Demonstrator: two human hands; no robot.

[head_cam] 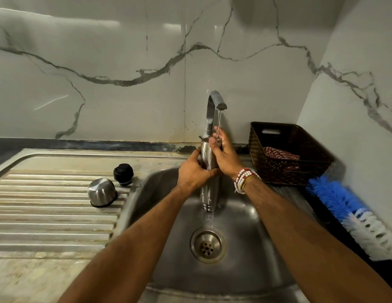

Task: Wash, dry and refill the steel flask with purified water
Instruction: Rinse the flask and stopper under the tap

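Observation:
The steel flask [209,193] hangs upside down over the sink basin [245,226], under the running tap [214,106]. My left hand [194,171] is wrapped around its middle. My right hand [224,154] grips its upper end, where the tap's stream lands on my fingers. Water runs down the flask and falls from its mouth toward the drain [208,244]. The steel cup lid [102,192] lies mouth-down on the ribbed drainboard [48,204], and the black stopper [123,173] stands just behind it.
A dark woven basket [289,169] with a red striped cloth [280,154] stands right of the tap. A blue and white bottle brush [352,215] lies on the counter at the right. Marble wall panels close off the back and right side.

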